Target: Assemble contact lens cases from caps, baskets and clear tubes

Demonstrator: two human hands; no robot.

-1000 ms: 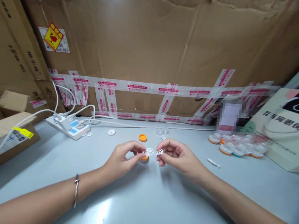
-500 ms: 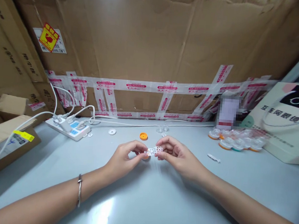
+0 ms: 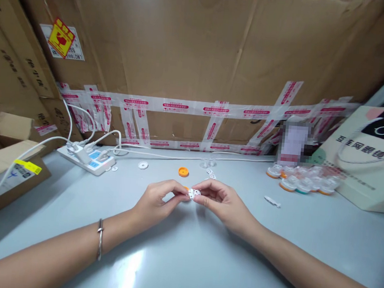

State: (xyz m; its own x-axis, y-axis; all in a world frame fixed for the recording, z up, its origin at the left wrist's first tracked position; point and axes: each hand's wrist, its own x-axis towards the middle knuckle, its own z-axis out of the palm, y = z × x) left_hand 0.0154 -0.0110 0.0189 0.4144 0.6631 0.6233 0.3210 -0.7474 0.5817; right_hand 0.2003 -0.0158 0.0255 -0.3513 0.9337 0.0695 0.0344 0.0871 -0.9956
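My left hand (image 3: 159, 199) and my right hand (image 3: 222, 204) meet at the middle of the table, both pinching small white pieces with holes (image 3: 194, 194). The pieces overlap between the fingertips, so I cannot tell how they fit together. A bit of orange shows behind them, partly hidden by the left fingers. Beyond the hands lie an orange round cap (image 3: 183, 172) and a white ring (image 3: 143, 165). Past my right fingertips is another white piece with holes (image 3: 211, 174), with small clear cups (image 3: 208, 162) behind it.
Right of my hands lies a slim white part (image 3: 272, 202). Several clear round cases with orange or teal bases (image 3: 303, 184) sit by a pale printed bag (image 3: 369, 175). At left are a power strip (image 3: 87, 159) with cables and an opened carton (image 3: 13, 178). Large cardboard (image 3: 186, 50) stands behind.
My hands have drawn closer, and the two white pieces that were side by side now overlap. More of the white piece on the table behind shows. The view has shifted slightly.
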